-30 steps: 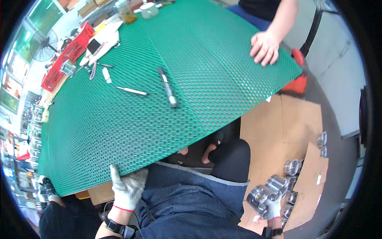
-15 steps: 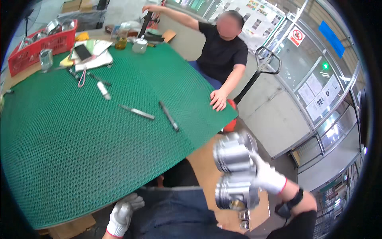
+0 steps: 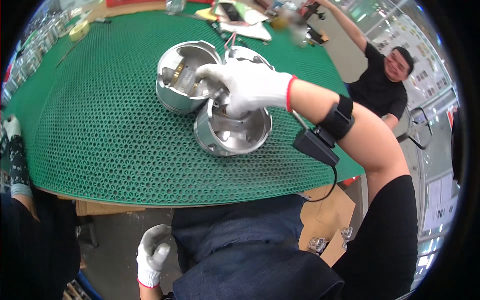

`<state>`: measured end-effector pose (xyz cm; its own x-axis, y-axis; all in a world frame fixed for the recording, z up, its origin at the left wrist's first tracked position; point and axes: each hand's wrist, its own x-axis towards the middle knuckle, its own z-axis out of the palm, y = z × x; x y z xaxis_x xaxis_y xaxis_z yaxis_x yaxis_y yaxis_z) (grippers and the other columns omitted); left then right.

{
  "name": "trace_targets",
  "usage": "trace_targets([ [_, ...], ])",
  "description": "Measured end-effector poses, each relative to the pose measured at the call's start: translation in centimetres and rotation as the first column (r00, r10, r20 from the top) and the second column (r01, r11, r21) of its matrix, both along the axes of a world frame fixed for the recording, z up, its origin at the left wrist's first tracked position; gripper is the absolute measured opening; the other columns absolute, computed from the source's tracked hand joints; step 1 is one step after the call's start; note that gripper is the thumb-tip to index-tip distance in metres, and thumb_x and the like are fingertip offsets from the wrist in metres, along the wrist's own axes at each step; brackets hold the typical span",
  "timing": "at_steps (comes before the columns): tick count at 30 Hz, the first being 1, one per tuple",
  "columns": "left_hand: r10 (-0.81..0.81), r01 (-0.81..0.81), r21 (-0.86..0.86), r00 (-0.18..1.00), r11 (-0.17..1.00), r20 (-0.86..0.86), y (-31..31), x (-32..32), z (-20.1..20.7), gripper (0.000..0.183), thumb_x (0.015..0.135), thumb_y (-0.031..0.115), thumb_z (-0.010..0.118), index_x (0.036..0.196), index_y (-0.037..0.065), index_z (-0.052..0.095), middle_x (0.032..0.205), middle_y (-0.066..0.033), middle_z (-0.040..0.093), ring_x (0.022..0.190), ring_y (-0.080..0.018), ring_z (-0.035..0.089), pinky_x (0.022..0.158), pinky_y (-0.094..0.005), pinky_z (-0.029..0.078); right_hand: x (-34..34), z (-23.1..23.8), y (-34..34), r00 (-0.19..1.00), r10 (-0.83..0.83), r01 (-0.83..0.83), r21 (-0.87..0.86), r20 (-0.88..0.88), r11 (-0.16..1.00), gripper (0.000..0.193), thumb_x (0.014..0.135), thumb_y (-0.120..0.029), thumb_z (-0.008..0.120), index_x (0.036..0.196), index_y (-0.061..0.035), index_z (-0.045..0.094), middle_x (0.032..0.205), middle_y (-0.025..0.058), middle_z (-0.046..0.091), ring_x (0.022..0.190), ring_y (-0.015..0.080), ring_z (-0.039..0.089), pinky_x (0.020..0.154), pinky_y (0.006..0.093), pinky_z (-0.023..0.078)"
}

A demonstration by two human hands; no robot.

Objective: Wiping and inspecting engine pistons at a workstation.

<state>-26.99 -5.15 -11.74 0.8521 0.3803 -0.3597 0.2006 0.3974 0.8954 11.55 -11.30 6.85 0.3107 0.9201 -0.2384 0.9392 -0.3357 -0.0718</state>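
Observation:
Three silver metal pistons stand hollow side up together on the green mat (image 3: 120, 145): a left piston (image 3: 172, 97), a near piston (image 3: 225, 140) and a far piston (image 3: 247, 52), partly hidden by my glove. My right hand (image 3: 247, 87), in a white glove with a red cuff, reaches over them. Its fingers dip into the hollows and close on the piston walls where they meet; the exact grip is partly covered. Low beside my lap hangs my left hand (image 3: 154, 255), also gloved, fingers loosely bent, thumb apart, holding nothing.
Rows of metal parts (image 3: 30, 60) and a yellow tape roll (image 3: 79, 31) lie at the far left. A phone (image 3: 232, 12) rests on papers behind the pistons. One co-worker's gloved hand (image 3: 12, 127) is at the left edge; another person (image 3: 382, 75) sits far right. Cardboard (image 3: 325, 205) lies below.
My right hand has brought the pistons from beside the table's right edge onto the mat. The view has swung left. My left hand stays low, its fingers a little more apart.

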Motion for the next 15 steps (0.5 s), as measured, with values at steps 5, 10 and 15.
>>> trace_targets([
  [5,0.139,-0.139,0.242,0.99,0.96,0.02,2.0,0.6,4.6,0.054,0.078,0.033,0.076,0.113,-0.004,0.058,0.108,-0.0181,0.063,0.093,-0.0242,0.063,0.089,-0.0354,0.049,2.8,-0.5,1.3,0.972,0.233,-0.229,0.179,-0.002,0.957,0.079,0.061,-0.025,0.071,0.135,-0.0161,0.045,0.091,0.0133,0.068,0.079,0.0284,0.066,0.07,0.0353,0.054],
  [10,-0.451,0.152,0.764,0.871,0.627,0.197,6.1,11.1,11.6,0.024,0.065,0.016,0.069,0.082,-0.001,0.064,0.076,-0.0115,0.065,0.076,-0.0259,0.064,0.065,-0.035,0.05,8.4,-0.2,-7.2,0.98,-0.192,0.133,0.553,0.049,0.823,0.052,0.081,-0.03,0.064,0.127,-0.0114,0.054,0.109,0.0132,0.065,0.093,0.0268,0.066,0.083,0.035,0.053],
  [15,-0.675,-0.1,0.995,0.732,0.019,0.087,4.0,21.0,15.4,0.036,0.064,0.006,0.066,0.1,0.003,0.064,0.104,-0.0113,0.065,0.094,-0.0329,0.062,0.086,-0.0488,0.05,8.9,-6.2,-14.4,0.894,-0.372,0.334,0.183,0.249,0.925,0.032,0.087,-0.021,0.057,0.118,-0.0185,0.058,0.099,0.0133,0.06,0.093,0.0321,0.062,0.08,0.042,0.052],
])
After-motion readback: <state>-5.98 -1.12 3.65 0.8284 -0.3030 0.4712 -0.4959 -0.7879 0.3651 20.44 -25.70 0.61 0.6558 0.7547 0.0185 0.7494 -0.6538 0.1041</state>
